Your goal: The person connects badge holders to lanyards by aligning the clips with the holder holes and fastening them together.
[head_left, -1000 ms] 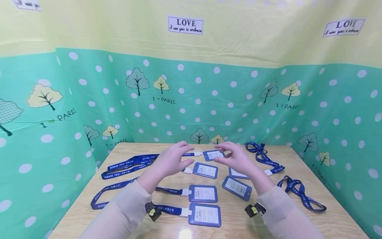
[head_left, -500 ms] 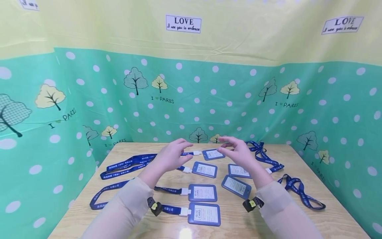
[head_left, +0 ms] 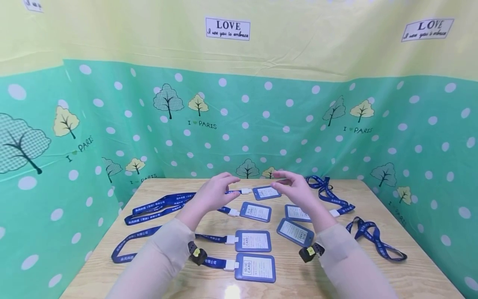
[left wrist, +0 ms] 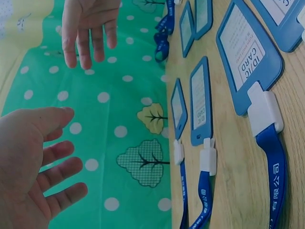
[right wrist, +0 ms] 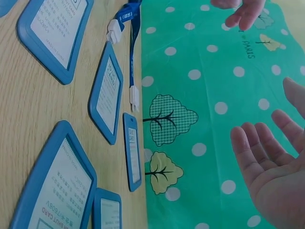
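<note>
Both hands hover above the table, palms facing each other, and hold nothing. My left hand (head_left: 214, 193) is over the lanyard straps on the left, its fingers spread and relaxed in the left wrist view. My right hand (head_left: 296, 192) hangs beside the farthest badge holder (head_left: 267, 192), apart from it. Below the hands lie a second blue badge holder (head_left: 255, 211), a third (head_left: 253, 241) and the nearest one (head_left: 255, 267), each clipped to a dark blue lanyard (head_left: 160, 203) on the left. Under the right forearm are a partly hidden badge holder (head_left: 297, 212) and a tilted loose badge holder (head_left: 295, 232).
A lanyard (head_left: 332, 198) runs along the back right of the wooden table (head_left: 201, 286). Another blue lanyard (head_left: 375, 238) lies twisted near the right edge. A green and yellow curtain (head_left: 269, 133) hangs close behind the table and along both sides.
My right hand has shifted slightly up and away from the farthest badge holder, uncovering more of it. The head view has tilted a little. The badge holders and lanyards stay in place.
</note>
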### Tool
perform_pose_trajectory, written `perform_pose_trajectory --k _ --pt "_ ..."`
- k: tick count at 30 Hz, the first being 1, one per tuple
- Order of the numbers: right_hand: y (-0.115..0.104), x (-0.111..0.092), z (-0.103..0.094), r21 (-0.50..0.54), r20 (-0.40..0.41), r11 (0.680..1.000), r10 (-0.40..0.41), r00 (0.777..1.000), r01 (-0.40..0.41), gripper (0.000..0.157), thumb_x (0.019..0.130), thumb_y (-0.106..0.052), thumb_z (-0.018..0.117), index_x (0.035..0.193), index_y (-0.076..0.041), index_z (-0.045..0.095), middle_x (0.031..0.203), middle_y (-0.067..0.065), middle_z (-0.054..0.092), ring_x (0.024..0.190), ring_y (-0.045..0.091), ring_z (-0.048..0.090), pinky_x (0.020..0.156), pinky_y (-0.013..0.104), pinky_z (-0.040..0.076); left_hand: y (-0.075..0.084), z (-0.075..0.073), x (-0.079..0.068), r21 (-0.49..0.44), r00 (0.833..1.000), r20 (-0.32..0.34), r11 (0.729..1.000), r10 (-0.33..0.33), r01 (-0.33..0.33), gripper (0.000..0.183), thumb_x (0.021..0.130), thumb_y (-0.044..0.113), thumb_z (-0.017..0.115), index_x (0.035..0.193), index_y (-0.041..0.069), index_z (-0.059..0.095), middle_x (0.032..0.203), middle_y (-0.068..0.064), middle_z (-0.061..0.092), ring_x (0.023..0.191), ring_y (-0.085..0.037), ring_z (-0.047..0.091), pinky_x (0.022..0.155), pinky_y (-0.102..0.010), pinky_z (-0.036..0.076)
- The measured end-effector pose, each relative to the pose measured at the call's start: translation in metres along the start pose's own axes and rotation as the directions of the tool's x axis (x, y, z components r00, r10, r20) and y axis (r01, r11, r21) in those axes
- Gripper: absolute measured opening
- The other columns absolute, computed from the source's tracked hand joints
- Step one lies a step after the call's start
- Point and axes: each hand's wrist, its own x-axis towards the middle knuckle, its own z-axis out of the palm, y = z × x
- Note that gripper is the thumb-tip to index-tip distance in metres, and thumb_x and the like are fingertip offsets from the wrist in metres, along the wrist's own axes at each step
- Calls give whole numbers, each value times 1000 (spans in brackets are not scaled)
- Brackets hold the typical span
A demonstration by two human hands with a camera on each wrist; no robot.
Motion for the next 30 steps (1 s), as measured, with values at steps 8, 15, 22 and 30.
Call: perform_pose_trajectory --k 8,15,22,30 --pt "7 4 4 15 -2 999 53 999 -53 57 92 -43 75 141 -18 59 135 5 63 100 25 68 101 51 50 -9 10 6 -1 999 26 999 -34 34 47 96 35 72 139 18 62 126 1 64 97 -13 62 80 -29 54" --pt "18 9 10 67 9 995 73 997 -74 55 94 -37 75 141 -14 59 140 8 57 117 27 64 100 47 53 -13 18 9 13 995 69 997 -75 74 49 97 37 71 141 20 61 125 2 63 98 -12 62 84 -31 56" --pt "28 12 15 89 29 991 98 995 -100 57 94 -32 76 143 -11 56 142 12 54 124 32 59 92 38 57 -20 27 10 22 988 116 995 -100 98 48 97 35 71 140 17 62 150 -7 52 143 -29 42 114 -48 38" --pt "36 13 23 82 47 990 116 992 -119 60 94 -32 75 145 -10 54 146 15 51 125 32 58 93 38 57 -30 45 13 22 971 194 990 -138 137 47 94 32 73 137 16 64 140 -6 59 120 -26 61 101 -44 51"
